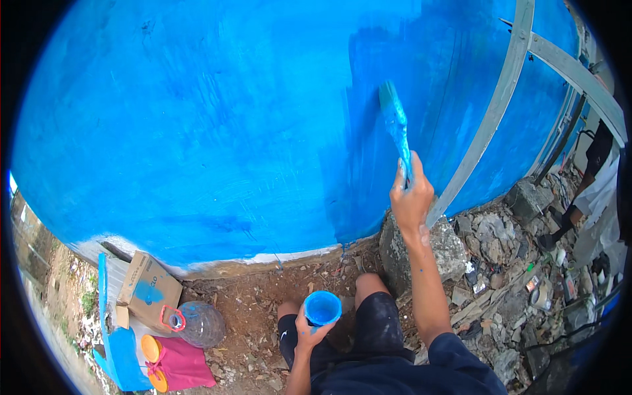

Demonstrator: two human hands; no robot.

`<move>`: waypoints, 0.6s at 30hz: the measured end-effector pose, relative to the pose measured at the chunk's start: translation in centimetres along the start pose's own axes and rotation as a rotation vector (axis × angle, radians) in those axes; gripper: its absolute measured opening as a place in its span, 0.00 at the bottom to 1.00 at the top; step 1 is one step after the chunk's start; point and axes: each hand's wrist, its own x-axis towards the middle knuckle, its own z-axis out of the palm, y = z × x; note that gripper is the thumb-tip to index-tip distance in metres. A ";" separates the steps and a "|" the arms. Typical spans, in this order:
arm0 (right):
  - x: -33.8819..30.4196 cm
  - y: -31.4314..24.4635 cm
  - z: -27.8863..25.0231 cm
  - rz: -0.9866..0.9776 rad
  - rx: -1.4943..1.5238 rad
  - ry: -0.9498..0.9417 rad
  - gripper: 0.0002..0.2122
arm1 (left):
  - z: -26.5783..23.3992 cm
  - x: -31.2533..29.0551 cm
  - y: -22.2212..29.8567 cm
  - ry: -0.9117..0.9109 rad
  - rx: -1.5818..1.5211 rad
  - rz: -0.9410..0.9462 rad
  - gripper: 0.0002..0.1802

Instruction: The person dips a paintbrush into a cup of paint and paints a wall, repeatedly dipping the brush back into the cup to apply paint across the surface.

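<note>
My right hand [413, 196] is closed round the handle of a paintbrush [395, 122] smeared with blue paint. The brush's bristles are up against the blue wall [250, 131], beside a darker blue patch [375, 72]. My left hand [309, 334] grips a small cup of blue paint [322, 308] from its lower side, held low in front of my legs. How much paint is inside I cannot tell.
A grey metal frame [490, 118] slants across the right side, close to my right hand. Large rock [454, 253] and rubble [500, 237] lie below it. At left stand a cardboard box [148, 286], a clear plastic jug [203, 324] and a pink bag [187, 363].
</note>
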 end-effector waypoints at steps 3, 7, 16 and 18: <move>-9.1 3.2 1.0 0.163 -0.068 -0.244 0.14 | -0.2 -1.6 -0.3 0.025 0.029 -0.046 0.34; -19.4 7.9 0.4 0.435 -0.186 -0.470 0.09 | -0.9 -2.6 -0.7 0.036 0.047 -0.064 0.33; -5.4 3.3 -2.2 0.086 -0.222 -0.412 0.07 | -2.1 -0.3 0.6 0.041 0.124 -0.056 0.35; -1.8 1.0 -3.4 -0.048 -0.169 -0.278 0.07 | -2.2 -0.6 0.0 0.069 0.081 -0.063 0.35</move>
